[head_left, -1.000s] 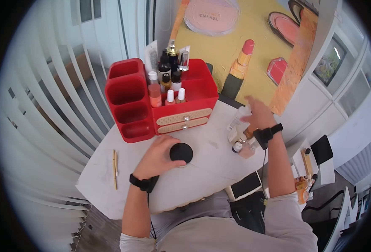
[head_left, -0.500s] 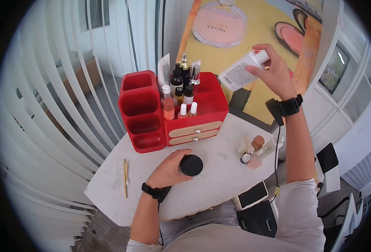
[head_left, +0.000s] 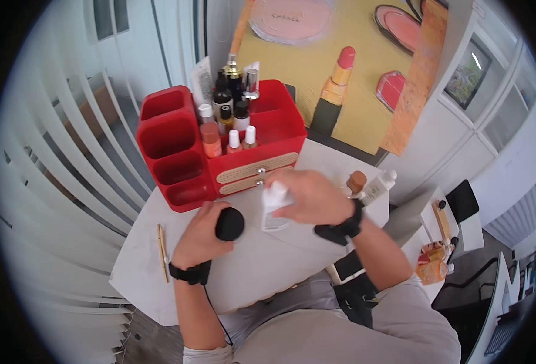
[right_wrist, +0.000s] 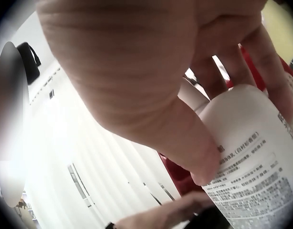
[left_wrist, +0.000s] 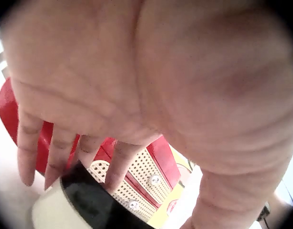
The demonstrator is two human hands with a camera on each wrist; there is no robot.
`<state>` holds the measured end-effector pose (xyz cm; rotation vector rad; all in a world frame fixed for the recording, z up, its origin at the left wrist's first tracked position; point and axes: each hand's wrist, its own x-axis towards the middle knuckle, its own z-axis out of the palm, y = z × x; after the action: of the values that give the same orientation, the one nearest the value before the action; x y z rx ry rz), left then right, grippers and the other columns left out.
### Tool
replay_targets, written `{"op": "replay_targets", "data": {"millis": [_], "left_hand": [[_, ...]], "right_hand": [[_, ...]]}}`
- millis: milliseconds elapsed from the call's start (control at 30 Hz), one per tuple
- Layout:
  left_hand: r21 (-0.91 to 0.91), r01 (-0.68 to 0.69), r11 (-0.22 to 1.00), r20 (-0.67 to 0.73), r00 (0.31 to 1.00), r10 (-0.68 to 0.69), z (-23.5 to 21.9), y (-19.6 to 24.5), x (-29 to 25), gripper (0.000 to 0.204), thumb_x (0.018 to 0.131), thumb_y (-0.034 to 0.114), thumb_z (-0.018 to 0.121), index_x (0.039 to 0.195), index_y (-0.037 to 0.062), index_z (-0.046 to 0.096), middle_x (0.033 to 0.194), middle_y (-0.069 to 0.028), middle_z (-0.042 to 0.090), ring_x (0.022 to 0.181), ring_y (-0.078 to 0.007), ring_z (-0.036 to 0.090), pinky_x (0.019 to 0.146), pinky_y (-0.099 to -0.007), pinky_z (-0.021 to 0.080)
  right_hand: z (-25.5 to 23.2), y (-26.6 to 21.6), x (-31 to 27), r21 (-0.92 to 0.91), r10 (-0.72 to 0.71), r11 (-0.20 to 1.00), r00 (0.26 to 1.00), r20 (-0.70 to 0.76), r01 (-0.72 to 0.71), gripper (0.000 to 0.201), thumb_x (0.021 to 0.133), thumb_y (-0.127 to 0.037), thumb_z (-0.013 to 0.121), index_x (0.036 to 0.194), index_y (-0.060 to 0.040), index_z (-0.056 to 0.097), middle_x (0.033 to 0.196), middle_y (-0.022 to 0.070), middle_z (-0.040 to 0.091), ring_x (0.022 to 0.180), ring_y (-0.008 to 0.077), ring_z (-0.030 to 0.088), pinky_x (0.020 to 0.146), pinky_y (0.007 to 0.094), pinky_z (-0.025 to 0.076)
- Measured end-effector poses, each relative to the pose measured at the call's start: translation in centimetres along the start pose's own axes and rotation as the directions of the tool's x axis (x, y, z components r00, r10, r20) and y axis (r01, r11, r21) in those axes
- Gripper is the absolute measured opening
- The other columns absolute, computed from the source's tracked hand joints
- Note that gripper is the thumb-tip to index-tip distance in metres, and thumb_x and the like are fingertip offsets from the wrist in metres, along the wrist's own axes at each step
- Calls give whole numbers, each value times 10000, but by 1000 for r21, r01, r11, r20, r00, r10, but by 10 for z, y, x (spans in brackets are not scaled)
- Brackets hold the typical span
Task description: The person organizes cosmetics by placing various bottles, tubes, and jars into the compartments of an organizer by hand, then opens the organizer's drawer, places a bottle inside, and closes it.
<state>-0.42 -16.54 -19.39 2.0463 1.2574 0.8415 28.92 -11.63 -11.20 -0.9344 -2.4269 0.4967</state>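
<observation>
My right hand has its grip curled round a white bottle with printed text on its side, thumb pressed across the label as the right wrist view shows, holding it tilted above the table. Just to the left of that grip, almost touching it, my left hand is clamped on a squat jar with a black lid; the left wrist view shows my fingers draped over the lid's edge and a pale body below it. The jar stands on the table, lid on as far as I can see. Directly beyond both grips sits the red organizer, its two woven-front drawers closed, several small bottles already standing upright in its top, and the stepped compartments on its left side looking unfilled. To the right of the bottle grip, a brown-capped bottle and a white pump bottle wait on the table; far left of the jar grip lies a thin gold stick. I judge the sorting partly done: some bottles stowed, two in hand, a few loose.
</observation>
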Motion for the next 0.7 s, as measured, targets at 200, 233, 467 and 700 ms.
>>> {"op": "replay_targets", "data": {"millis": [200,233,467,700], "left_hand": [[-27,42,999,-26,999,-42,-6,1,-1,878,617,98,875,1433,71,551,1374,-154,573,1324,-388,567,1127,-426,478],[-50,13,999,-24,1000,-14,-9,6,-1,915,596,122,911,1440,78,561,1403,-151,569,1348,-382,551,1154,-438,453],[46,-129,991,-119,984,134,-3,6,4,809,578,253,1008,1301,68,696,1409,-116,633,1350,-358,558,1252,-542,308],[29,-78,997,-150,985,81,6,-5,7,651,649,294,989,1202,54,741,1271,-95,707,1272,-325,620,1269,-608,254]], "right_hand": [[72,-22,2,187,10,982,991,-133,15,571,805,-142,889,1284,-67,588,1149,203,707,1033,427,711,870,466,573],[75,-27,3,190,-16,981,988,-157,46,591,805,-128,874,1300,-58,558,1187,218,694,1055,442,700,876,484,570],[5,15,-34,-238,2,967,937,-350,-90,487,816,-191,864,1237,-41,671,1241,171,664,1249,386,605,1008,490,524],[-53,68,-67,-617,472,628,863,-182,-474,304,833,-169,831,1094,-65,715,942,164,703,949,384,713,812,513,557]]}}
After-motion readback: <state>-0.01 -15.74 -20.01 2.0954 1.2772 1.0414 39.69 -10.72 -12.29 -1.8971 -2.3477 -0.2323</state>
